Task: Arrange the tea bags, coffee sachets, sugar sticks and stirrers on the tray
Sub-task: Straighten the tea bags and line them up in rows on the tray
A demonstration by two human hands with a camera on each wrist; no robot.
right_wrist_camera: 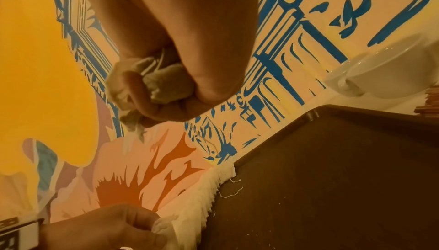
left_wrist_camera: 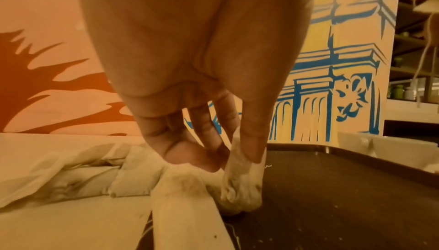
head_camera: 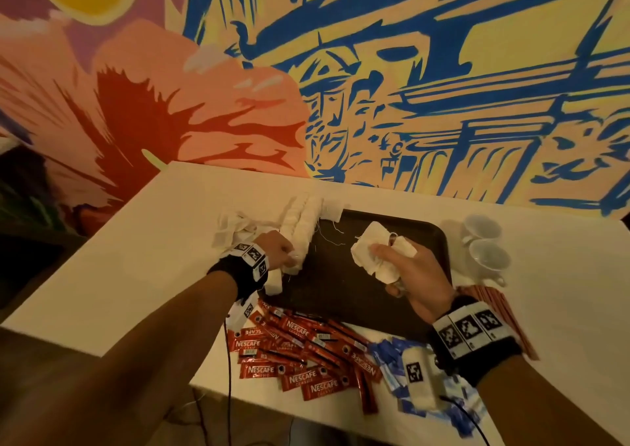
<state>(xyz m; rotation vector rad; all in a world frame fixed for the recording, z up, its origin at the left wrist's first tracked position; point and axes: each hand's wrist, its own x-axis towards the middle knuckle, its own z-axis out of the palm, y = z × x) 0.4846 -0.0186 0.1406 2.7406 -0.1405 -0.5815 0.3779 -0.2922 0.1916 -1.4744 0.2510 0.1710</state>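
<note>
along the tray's (head_camera: pixel 344 288) left rim the left hand (head_camera: pixel 276 249) pinches a tea bag (left_wrist_camera: pixel 240 181) into the row (head_camera: pixel 301 230), probably to line it up, while the right hand (head_camera: pixel 414 275) clutches a spare bunch (head_camera: pixel 375 256).

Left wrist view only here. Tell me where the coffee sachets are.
Observer: The sachets lie in a loose red pile on the table, along the near edge of the tray. None are on it.
Operator: Now report the right hand.
Observer: The right hand grips a bunch of tea bags above the middle of the tray.
Operator: Give me the sugar too.
Observer: Blue sugar sticks lie on the table to the right of the sachets, partly hidden by the right wrist.
</note>
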